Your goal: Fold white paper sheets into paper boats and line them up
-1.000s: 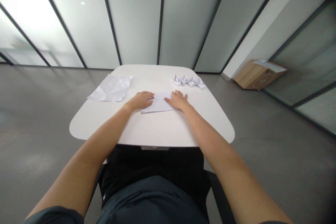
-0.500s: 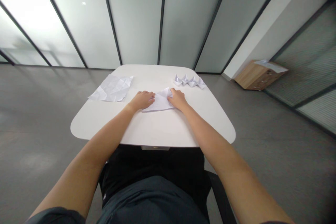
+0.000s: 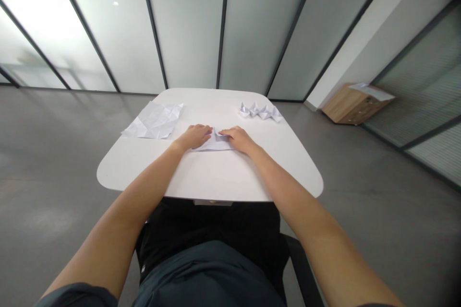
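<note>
A folded sheet of white paper [image 3: 216, 144] lies on the table in front of me, its long straight edge toward me. At its left end is my left hand [image 3: 195, 137], fingers together over the paper and thumb at its near face. From the other end my right hand [image 3: 240, 139] grips the paper, fingers pointing left across a folded-over flap, thumb tucked below. A small peak of paper stands up between the two hands. Parts of the sheet are hidden under both hands.
Creased, unfolded white paper [image 3: 155, 121] lies at the table's left. Several small folded paper boats [image 3: 260, 112] stand in a row at the back right. The white table [image 3: 212, 177] has rounded corners. Beyond it, a wooden cabinet [image 3: 351, 103] stands by the right wall.
My right hand has moved slightly left, and the raised right corner of the paper is now folded down under its fingers. My left hand has barely moved.
</note>
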{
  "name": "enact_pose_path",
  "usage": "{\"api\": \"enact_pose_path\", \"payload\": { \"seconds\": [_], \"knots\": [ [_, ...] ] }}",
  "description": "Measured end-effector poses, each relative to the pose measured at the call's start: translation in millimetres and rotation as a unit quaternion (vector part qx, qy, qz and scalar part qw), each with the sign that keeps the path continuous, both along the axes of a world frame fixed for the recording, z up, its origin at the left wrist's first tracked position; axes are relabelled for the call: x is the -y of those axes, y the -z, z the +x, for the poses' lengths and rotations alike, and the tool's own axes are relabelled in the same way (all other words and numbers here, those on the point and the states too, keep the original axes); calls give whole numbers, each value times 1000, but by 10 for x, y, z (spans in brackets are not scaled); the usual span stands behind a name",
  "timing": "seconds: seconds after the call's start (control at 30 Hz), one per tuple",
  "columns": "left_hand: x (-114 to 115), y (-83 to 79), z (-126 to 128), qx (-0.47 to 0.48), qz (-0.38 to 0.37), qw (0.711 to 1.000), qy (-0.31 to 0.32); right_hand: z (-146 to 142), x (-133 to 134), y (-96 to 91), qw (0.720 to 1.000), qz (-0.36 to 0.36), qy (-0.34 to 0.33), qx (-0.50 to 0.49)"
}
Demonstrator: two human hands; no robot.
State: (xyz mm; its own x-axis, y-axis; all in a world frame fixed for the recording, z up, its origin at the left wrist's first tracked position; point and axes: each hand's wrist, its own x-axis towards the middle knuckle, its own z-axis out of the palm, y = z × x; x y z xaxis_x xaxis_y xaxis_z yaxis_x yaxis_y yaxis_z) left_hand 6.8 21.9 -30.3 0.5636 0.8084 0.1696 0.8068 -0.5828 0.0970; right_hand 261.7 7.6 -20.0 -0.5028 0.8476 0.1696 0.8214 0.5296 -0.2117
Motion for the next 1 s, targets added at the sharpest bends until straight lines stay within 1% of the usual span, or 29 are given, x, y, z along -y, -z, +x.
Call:
{"api": "enact_pose_path", "payload": {
  "seconds": [0.13,0.37,0.5,0.73,0.9,1.0],
  "knots": [
    [15,-18,3,4,-6,1000,6,-31,-4,0,999,-9,-3,35],
    [44,-28,24,4,-6,1000,10,-14,-2,10,995,34,-40,85],
    [40,-25,24,-12,5,1000,23,-12,39,-17,993,37,-52,101],
    [33,-43,34,-29,13,999,13,-16,50,5,994,43,-54,84],
    [65,-86,68,-23,17,999,-14,-21,-20,44,1000,-5,-9,17],
    [73,-117,69,-6,17,999,-29,32,-79,61,999,-37,-29,-18]
  ]
}}
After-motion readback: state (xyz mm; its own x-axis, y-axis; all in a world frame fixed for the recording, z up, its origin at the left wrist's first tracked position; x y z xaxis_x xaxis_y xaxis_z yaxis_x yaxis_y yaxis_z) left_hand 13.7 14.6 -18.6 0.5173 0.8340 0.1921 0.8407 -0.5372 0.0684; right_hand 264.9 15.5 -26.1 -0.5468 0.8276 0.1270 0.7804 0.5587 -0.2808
